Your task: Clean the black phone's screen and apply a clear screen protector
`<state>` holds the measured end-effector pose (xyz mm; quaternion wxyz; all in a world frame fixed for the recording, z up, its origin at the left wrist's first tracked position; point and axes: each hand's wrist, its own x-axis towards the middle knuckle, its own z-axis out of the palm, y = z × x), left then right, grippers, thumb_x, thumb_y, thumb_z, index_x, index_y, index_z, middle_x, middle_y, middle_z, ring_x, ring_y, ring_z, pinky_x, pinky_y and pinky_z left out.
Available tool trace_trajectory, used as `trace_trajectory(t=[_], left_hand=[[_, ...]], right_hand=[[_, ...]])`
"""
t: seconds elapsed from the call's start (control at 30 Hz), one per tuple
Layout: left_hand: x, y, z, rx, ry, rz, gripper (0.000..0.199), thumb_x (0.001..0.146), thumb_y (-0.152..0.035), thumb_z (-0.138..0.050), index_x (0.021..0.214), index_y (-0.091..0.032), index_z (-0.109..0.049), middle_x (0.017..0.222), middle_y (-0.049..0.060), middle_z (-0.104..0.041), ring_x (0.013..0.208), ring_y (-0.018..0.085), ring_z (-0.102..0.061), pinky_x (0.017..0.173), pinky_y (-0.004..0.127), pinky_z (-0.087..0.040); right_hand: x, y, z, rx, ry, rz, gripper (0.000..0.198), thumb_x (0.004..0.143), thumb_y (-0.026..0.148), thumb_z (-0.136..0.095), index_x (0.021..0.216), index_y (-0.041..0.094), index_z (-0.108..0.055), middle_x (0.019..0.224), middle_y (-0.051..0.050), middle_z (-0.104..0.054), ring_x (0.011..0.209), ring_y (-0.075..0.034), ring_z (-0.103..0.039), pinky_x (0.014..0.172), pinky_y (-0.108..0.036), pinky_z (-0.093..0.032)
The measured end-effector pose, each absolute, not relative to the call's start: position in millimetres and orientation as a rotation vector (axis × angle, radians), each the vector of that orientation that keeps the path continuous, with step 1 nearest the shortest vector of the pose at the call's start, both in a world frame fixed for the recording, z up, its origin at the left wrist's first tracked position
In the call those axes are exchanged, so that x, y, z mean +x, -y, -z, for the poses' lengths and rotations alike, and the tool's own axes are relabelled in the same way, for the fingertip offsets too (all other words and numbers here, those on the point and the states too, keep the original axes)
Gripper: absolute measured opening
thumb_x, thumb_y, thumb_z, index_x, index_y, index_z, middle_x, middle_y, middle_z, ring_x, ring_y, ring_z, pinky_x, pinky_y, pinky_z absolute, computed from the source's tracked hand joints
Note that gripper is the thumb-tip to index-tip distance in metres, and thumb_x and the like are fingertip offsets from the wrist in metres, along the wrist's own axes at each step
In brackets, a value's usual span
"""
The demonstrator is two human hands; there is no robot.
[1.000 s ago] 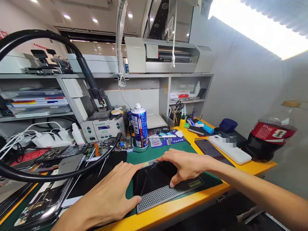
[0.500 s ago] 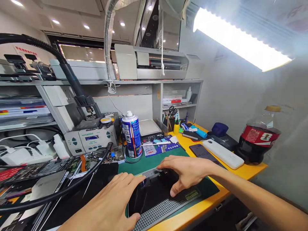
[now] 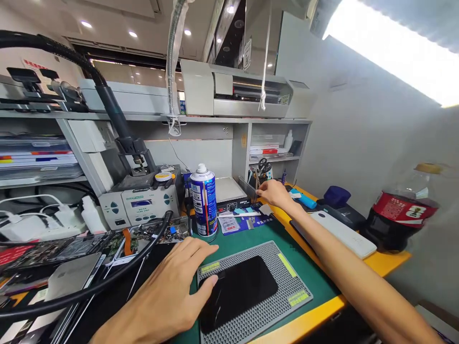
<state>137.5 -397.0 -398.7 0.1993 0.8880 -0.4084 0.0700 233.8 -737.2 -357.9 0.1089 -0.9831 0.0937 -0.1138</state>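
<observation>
A black phone, its dark glossy face up, lies on a grey honeycomb-textured pad. My left hand rests at the phone's left end, thumb over its edge and fingers apart. My right hand reaches to the back of the desk, beside the pen holder with scissors and a thin upright panel. Its fingertips are pressed together; what they hold, if anything, is too small to make out. The hand covers the spot around the holder's base.
A blue spray can stands behind the pad on the green mat. At right are a white power bank and a cola bottle. A black hose crosses the circuit boards at left.
My right hand has left the phone and moved back to the pen holder area. My left hand stays by the phone, its thumb now over the edge. The view has shifted slightly.
</observation>
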Motion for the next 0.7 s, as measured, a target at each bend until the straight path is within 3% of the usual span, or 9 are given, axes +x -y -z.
trace_trajectory(t=[0.17,0.7], left_hand=[[148,390,402,2.523,1.173,-0.412,0.038,0.099,-0.033,-0.046,0.131,-0.02,-0.061,0.123,0.012,-0.065,0.118,0.032,-0.058,0.107,0.055,-0.044],[151,387,412,2.5,1.246,-0.566,0.035,0.098,-0.033,-0.049,0.127,-0.021,-0.064,0.116,0.011,-0.068,0.111,0.03,-0.06,0.102,0.05,-0.045]], right_hand=[[254,726,365,-2.962,-0.394,0.32,0.029,0.099,0.039,-0.063,0.115,0.015,-0.066,0.116,-0.009,-0.067,0.103,-0.023,-0.066,0.091,-0.044,-0.055],[269,716,359,-3.043,-0.519,0.219,0.032,0.098,0.036,-0.066,0.119,0.012,-0.064,0.118,-0.011,-0.066,0.102,-0.023,-0.067,0.088,-0.041,-0.057]])
